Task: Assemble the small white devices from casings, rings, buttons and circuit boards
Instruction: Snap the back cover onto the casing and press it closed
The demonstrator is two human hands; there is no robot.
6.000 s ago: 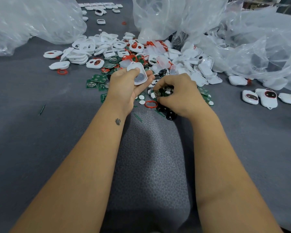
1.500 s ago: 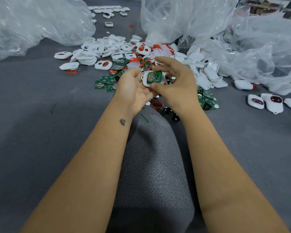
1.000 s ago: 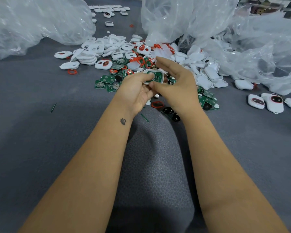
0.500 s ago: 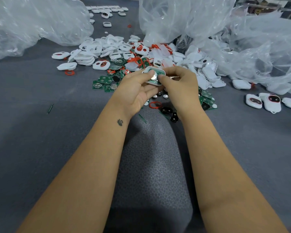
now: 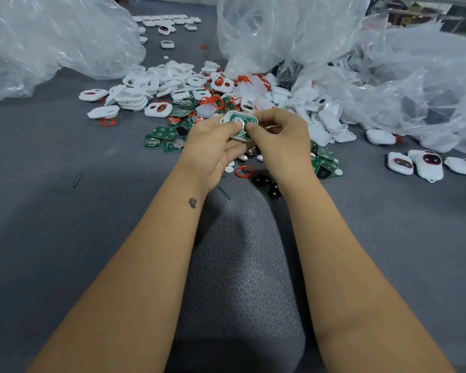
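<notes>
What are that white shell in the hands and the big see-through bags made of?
The white shell: seemingly hard moulded plastic, smooth with a slight sheen, holding a green circuit board. The bags: thin clear plastic film, crinkled and glossy.

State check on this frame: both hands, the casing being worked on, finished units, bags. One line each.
Left hand: holds the casing from below, thumb on top.
Right hand: pinches the casing's right side, thumb pressing on top.
Casing: open, green circuit board seated inside, no cover on.
Finished devices: closed, lying on the table at right.
Plastic bags: open, parts spilling out.
</notes>
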